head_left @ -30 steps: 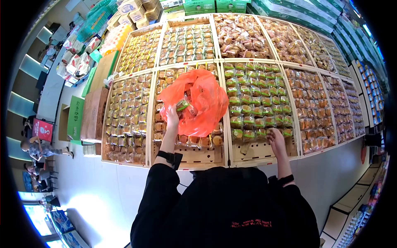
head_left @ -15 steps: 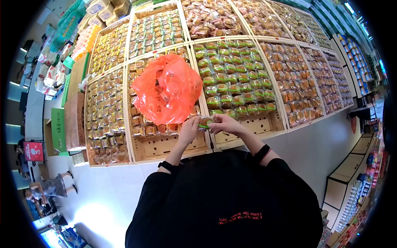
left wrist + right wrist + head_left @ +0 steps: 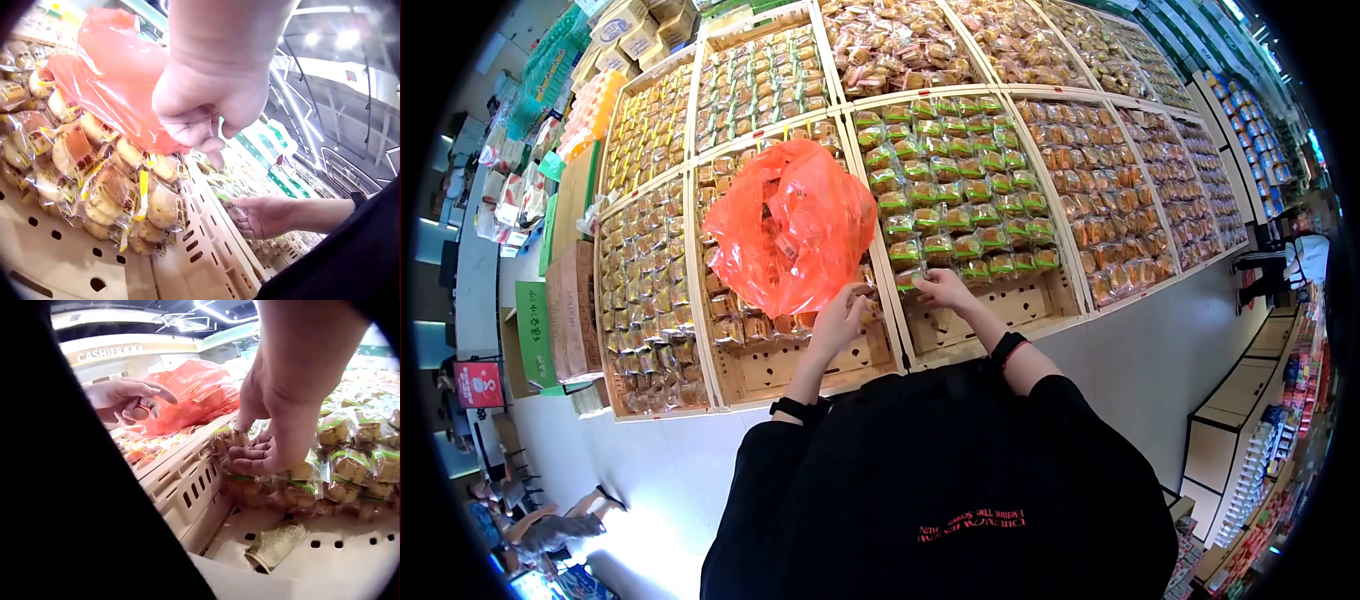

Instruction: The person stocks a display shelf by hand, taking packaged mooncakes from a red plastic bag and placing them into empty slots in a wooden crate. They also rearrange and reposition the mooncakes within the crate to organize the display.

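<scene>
My right hand (image 3: 947, 290) grips a green-labelled packet (image 3: 226, 441) at the near left corner of the crate of green-labelled packets (image 3: 970, 215); its fingers lie round the packet in the right wrist view. My left hand (image 3: 838, 322) hangs just right of and below the red plastic bag (image 3: 795, 230), its index finger extended and the others loosely curled (image 3: 128, 400), holding nothing. The bag stands open on yellow-labelled packets (image 3: 112, 194) in the crate beside, with some packets inside it.
A wooden divider (image 3: 878, 240) runs between the two crates. A crumpled paper-like piece (image 3: 276, 547) lies on the crate floor. More crates of packets (image 3: 1100, 190) stand right and behind; cardboard boxes (image 3: 572, 310) stand left. A person (image 3: 560, 525) is at the lower left.
The left hand has let go of the green-labelled packet that both hands held together half a second ago. The right hand has it by the divider. Earlier the left hand held a packet at the bag.
</scene>
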Tool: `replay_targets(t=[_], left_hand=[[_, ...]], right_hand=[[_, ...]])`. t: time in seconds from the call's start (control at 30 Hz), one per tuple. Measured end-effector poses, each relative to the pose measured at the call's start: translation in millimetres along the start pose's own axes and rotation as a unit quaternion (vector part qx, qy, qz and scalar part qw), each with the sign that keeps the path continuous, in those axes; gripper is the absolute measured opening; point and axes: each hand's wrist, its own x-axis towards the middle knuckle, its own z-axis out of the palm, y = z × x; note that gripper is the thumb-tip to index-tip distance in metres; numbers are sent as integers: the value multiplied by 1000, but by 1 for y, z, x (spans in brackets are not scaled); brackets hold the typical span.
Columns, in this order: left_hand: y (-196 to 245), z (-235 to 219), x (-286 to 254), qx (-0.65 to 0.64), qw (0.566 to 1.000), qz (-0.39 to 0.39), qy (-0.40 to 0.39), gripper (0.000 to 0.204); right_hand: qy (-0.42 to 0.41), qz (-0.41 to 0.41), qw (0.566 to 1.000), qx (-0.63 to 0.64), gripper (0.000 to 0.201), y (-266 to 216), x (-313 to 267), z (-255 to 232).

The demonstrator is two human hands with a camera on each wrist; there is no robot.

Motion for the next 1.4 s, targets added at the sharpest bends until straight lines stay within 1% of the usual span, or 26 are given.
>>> replay_targets(t=[0.07, 0.1, 0.17, 0.2, 0.27, 0.33, 0.4, 0.47, 0.5, 0.53, 0.57, 0.6, 0.63, 0.7, 0.8, 0.83, 0.87, 0.9, 0.97, 1.1, 1.13, 1.2, 1.23, 1.3, 1.33, 1.4], left_hand=[[24, -12, -2, -31, 996, -78, 10, 23], [32, -17, -3, -29, 996, -81, 13, 23], [40, -29, -4, -25, 991, -47, 124, 21], [37, -33, -1, -22, 990, -51, 131, 21], [24, -43, 12, 3, 958, 27, 286, 19], [7, -58, 32, 18, 949, 37, 313, 21], [-15, -72, 60, 4, 907, 53, 417, 23], [-45, -90, 90, -43, 921, -15, 386, 30], [-63, -103, 105, 4, 942, -50, 333, 40], [-68, -108, 116, 4, 941, -49, 336, 40], [-72, -111, 124, 62, 957, -40, 279, 46], [-76, -112, 128, 120, 967, -30, 221, 52], [-78, -111, 129, 77, 975, -46, 203, 61], [-86, -102, 122, 112, 970, -17, 213, 62], [-67, -87, 89, 206, 956, 26, 205, 68], [-62, -81, 84, -65, 967, -65, 236, 64], [-57, -77, 75, -331, 897, -152, 249, 60], [-59, -77, 64, -4, 977, -90, 195, 46], [-75, -73, 59, -14, 969, -90, 230, 38], [-63, -88, 44, -18, 936, -96, 338, 31], [-53, -90, 39, -17, 937, -93, 337, 31], [-30, -95, 28, -90, 906, -50, 410, 37], [-10, -95, 22, -88, 907, -48, 409, 37], [35, -90, 10, -334, 858, 54, 387, 30], [44, -88, 6, -334, 858, 54, 385, 30], [61, -82, -2, -518, 833, 56, 184, 27]], right_hand=[[52, -13, 997, -59, 34, 1, 6, -2], [68, -20, 993, -90, 34, -3, 3, -2], [77, -26, 988, -133, 35, -1, 3, -5], [92, -30, 980, -175, 37, -1, 4, -5], [93, -29, 971, -217, 39, -7, -3, -5], [96, -27, 961, -259, 43, -13, -5, -4], [136, -28, 910, -390, 47, -17, -6, -3], [138, -54, 898, -415, 48, -23, -11, -3], [125, -53, 909, -394, 47, -25, -13, -4], [112, -52, 919, -373, 47, -26, -17, -5], [91, -70, 941, -319, 44, -26, -22, -6], [90, -71, 940, -320, 44, -28, -28, -9], [88, -71, 949, -293, 42, -30, -34, -12], [91, -69, 962, -246, 38, -22, -41, -20], [91, -61, 981, -158, 37, 4, -41, -39], [90, -70, 983, -145, 35, 9, -43, -42], [86, -62, 985, -136, 34, 13, -43, -44], [82, -61, 987, -121, 33, 11, -46, -42], [75, -61, 990, -107, 32, 2, -50, -39], [42, -103, 987, -114, 28, -19, -50, -33], [32, -119, 986, -114, 26, -25, -50, -32], [18, -117, 987, -104, 25, -39, -54, -28], [20, -135, 985, -107, 25, -51, -60, -22], [7, -157, 982, -103, 26, -66, -65, -12], [9, -157, 982, -102, 26, -74, -68, -6], [-35, -153, 985, -67, 28, -90, -75, 8]])
